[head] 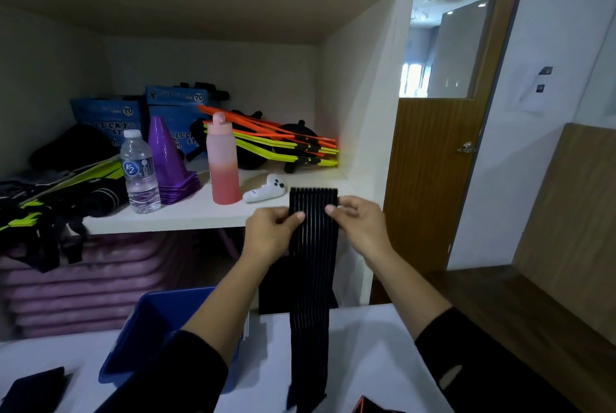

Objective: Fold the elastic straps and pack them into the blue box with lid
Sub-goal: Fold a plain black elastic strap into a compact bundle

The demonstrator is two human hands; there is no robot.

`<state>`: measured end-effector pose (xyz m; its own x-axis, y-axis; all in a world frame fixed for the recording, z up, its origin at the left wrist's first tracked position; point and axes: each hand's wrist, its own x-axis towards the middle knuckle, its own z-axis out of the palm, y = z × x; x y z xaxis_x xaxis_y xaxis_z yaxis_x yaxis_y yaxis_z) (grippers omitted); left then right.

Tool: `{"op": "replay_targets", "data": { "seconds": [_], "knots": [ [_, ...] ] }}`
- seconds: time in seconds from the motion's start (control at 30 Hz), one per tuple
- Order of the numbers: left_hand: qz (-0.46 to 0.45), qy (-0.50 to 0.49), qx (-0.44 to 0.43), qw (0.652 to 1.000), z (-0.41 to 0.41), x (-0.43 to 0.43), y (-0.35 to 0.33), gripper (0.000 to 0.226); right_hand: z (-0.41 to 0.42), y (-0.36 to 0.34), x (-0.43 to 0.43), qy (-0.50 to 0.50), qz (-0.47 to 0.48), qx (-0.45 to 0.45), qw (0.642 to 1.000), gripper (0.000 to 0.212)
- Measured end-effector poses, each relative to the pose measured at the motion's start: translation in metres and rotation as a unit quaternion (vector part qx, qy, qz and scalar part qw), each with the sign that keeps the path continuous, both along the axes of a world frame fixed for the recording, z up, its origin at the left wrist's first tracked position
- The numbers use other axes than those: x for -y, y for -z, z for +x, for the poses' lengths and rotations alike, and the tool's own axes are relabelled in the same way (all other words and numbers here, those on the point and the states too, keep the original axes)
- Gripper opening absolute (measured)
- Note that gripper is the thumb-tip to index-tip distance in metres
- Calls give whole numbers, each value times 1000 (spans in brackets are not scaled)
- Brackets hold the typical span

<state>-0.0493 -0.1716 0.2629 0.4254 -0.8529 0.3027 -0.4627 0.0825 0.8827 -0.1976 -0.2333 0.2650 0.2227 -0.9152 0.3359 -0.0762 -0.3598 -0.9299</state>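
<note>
Both my hands pinch one black ribbed elastic strap [311,279] near its top end, at the centre of the frame. My left hand [270,229] grips its left edge and my right hand [360,222] its right edge, thumbs on the front. The strap hangs straight down onto the white table [366,346]. The blue box [143,329] sits at lower left, partly hidden by my left forearm. On the shelf [200,212] behind stand a water bottle [140,176], purple cones [166,159] and a pink bottle [222,166].
</note>
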Motion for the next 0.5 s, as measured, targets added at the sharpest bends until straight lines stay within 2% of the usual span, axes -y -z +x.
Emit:
{"op": "replay_targets", "data": {
  "seconds": [0.07,0.17,0.3,0.4,0.5],
  "knots": [
    [32,-24,21,999,10,13,15,25,13,16,15,23,2,-54,998,18],
    [47,-27,1,999,19,32,21,23,31,22,38,61,-8,-108,992,25],
    [-24,-23,-9,999,30,45,-1,11,47,-4,57,37,-11,-31,999,29],
    [-79,-8,-5,997,36,39,-17,14,48,-20,54,23,-64,-7,998,23],
    [-83,5,3,997,35,21,-9,10,39,-10,39,1,-74,-4,997,17]
  ]
}}
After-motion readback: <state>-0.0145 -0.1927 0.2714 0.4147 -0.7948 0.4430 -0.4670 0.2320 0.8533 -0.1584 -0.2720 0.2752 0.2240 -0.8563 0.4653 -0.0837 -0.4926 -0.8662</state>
